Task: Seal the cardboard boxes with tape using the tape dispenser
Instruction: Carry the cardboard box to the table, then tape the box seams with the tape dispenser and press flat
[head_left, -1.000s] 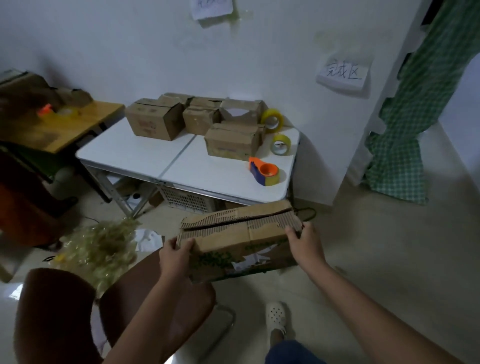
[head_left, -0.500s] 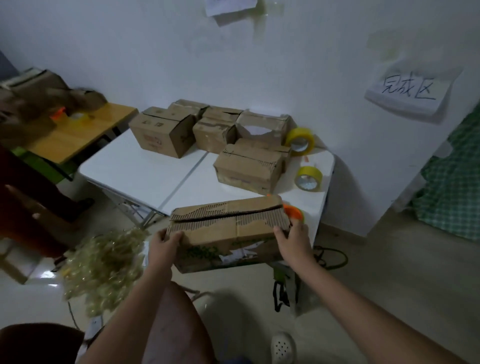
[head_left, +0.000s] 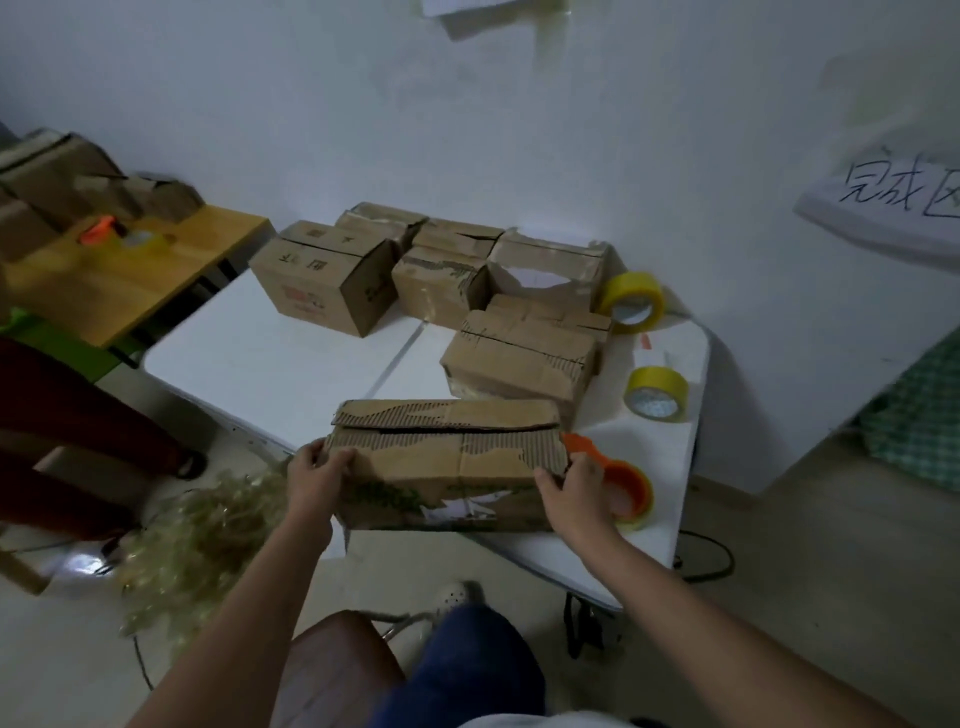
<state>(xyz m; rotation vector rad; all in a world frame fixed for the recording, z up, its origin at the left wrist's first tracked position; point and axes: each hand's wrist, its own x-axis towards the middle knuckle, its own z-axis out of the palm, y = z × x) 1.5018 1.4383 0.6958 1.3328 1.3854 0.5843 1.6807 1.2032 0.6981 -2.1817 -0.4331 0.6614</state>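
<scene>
Fingers (head_left: 340, 460) of both hands curled round worn box (head_left: 447, 462) ends; two yellow tape rolls (head_left: 655, 392), one orange dispenser (head_left: 621, 486) on worktop (head_left: 270, 364).

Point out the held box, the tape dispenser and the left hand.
held box (head_left: 457, 467), head view, on its front top flap.
tape dispenser (head_left: 631, 486), head view, on the orange wheel right of the box.
left hand (head_left: 314, 480), head view, on the back of the hand gripping the box's left end.
</scene>
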